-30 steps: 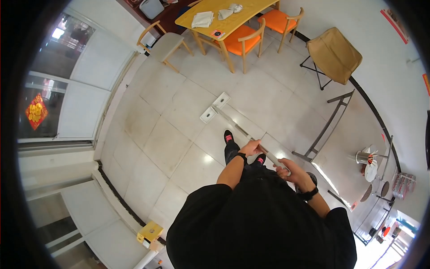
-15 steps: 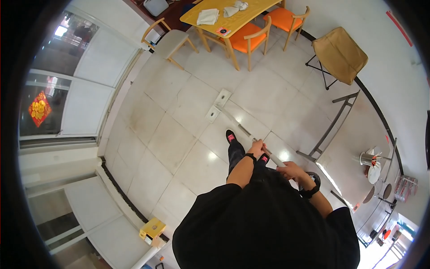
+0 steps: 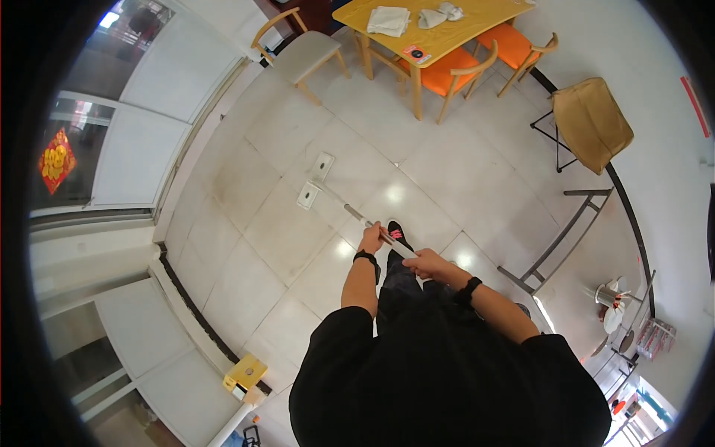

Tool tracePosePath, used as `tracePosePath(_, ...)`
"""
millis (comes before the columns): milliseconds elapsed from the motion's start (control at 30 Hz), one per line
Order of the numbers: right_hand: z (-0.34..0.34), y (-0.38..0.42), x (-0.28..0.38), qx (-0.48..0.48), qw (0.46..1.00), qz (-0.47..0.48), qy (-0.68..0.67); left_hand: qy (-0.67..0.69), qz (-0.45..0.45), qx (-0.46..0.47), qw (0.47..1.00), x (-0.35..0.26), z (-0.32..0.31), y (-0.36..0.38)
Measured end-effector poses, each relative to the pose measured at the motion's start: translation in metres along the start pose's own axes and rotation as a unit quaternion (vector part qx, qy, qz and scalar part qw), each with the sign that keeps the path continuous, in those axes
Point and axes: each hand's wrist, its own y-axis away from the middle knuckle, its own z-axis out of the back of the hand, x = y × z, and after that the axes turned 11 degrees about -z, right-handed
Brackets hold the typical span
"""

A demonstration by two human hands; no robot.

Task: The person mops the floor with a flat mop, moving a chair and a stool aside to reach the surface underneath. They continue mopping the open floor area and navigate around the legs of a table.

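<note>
A flat mop [image 3: 322, 168] with a pale two-part head lies on the tiled floor ahead of me and to the left. Its long handle slants back toward my body. My left hand [image 3: 373, 238] is wrapped round the handle at its middle, with a dark band on the wrist. Closer to the handle's upper end, my right hand [image 3: 430, 264] grips it too, a black watch or band on that wrist. A black shoe [image 3: 398, 234] with pink laces stands just beyond my hands.
Ahead stand a yellow table [image 3: 447, 33] with folded cloths, a grey-seated chair [image 3: 306, 56] and orange-seated chairs [image 3: 447, 77]. A tan folding chair [image 3: 593, 124] and a table on its side or tilted [image 3: 588, 253] are at right. A yellow box [image 3: 246, 371] sits lower left.
The mop head has moved left across the floor, and both hands have swung left with the handle. My view has shifted, and one foot now shows beyond the hands.
</note>
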Motion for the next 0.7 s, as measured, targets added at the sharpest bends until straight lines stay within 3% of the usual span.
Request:
tracePosePath(167, -0.037, -0.046, 0.040, 0.052, 0.999, -0.004, 0.001, -0.043, -0.012, -0.014, 0.999, -0.046, 0.038, -0.029)
tracePosePath(233, -0.044, -0.045, 0.056, 0.052, 0.999, -0.011, 0.000, -0.150, -0.075, 0.049, 0.985, -0.058, 0.049, -0.034)
tracePosePath(400, -0.040, -0.043, 0.074, 0.041, 0.997, -0.044, 0.042, -0.100, -0.026, 0.072, 0.992, -0.068, 0.045, -0.039)
tracePosePath(500, -0.026, -0.031, 0.088, 0.033, 0.995, -0.041, 0.087, -0.354, -0.252, 0.206, 0.877, -0.061, 0.039, -0.045)
tracePosePath(533, -0.023, -0.025, 0.093, 0.030, 0.995, -0.037, 0.085, -0.516, -0.349, 0.265, 0.736, -0.066, 0.036, -0.043)
tracePosePath(633, -0.013, -0.009, 0.105, 0.035, 0.990, -0.052, 0.123, -0.478, -0.422, 0.273, 0.720, -0.063, 0.021, -0.042)
tracePosePath(667, -0.010, -0.007, 0.107, 0.018, 0.986, -0.053, 0.158, -0.369, -0.242, 0.272, 0.855, -0.055, 0.013, -0.053)
tracePosePath(700, -0.006, -0.006, 0.108, 0.002, 0.980, -0.053, 0.194, -0.369, -0.246, 0.270, 0.854, -0.046, 0.008, -0.062)
